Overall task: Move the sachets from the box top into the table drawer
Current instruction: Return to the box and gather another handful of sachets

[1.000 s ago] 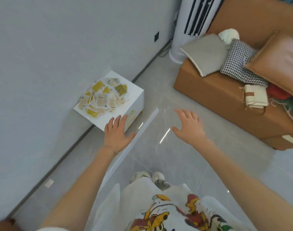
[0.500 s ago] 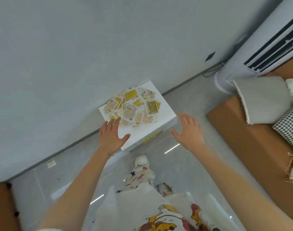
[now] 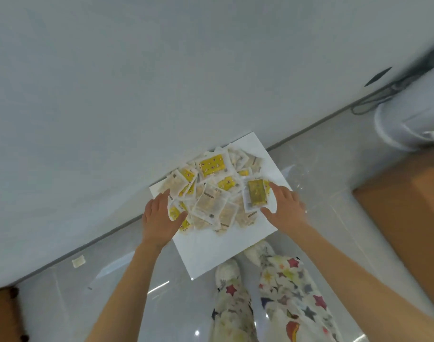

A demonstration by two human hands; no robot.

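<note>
- Head view, looking steeply down at a floor corner by a wall.
- Wall (image 3: 137, 82): plain pale grey, fills the upper half. A dark baseboard (image 3: 87, 243) runs along its foot on a diagonal.
- Floor (image 3: 322, 193): glossy pale grey tiles with thin joints and streaks of reflected light.
- Box top (image 3: 223, 253): flat white square, one corner against the baseboard. Its near part is bare.
- Sachets (image 3: 211, 191): a loose overlapping heap on the far half of the box top. Most are clear with pale contents, several bright yellow.
- Olive-yellow sachet (image 3: 256, 196): lies on the right edge of the heap.
- Left hand (image 3: 159, 218): over the near-left edge of the heap, fingers straight and together, thumb splayed wide, nothing held.
- Right hand (image 3: 287, 211): at the right edge of the heap, forefinger and thumb spread wide either side of the olive-yellow sachet's right border, nothing gripped. Contact with it cannot be told.
- White rounded appliance base (image 3: 408, 119): upper right against the wall, blurred, with a dark cable (image 3: 373, 99) looping beside it.
- Brown furniture (image 3: 408, 206): right edge of view.
- Small white scrap (image 3: 78, 262): on the floor by the baseboard.
- Star-print trousers (image 3: 285, 292) and white shoes (image 3: 227, 270): just beside the box top's near edge.
</note>
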